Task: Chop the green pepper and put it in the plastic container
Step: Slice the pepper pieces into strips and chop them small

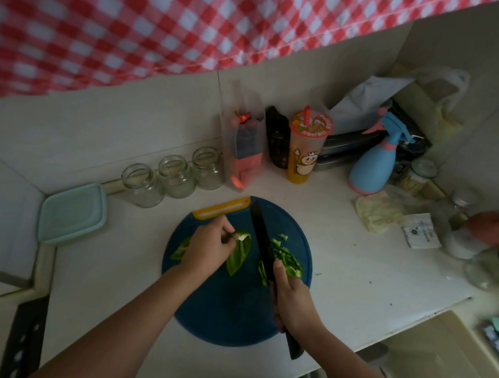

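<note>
My left hand (209, 247) pinches the pale stem end of a green pepper piece (239, 256) lying on the round blue cutting board (230, 312). My right hand (295, 300) grips the black knife (263, 242), forefinger along the spine. The blade sits between that piece and the chopped pepper strips (288, 261). Another pepper piece (182, 251) lies beside my left wrist. The lidded plastic container (72, 214) sits left of the board, near three glass jars (176, 175).

Left hand (209, 247) pinching green pepper piece (239, 253) on blue cutting board (225, 305), right hand (293, 301) gripping black knife (262, 245), chopped strips (288, 261) beside blade
</note>
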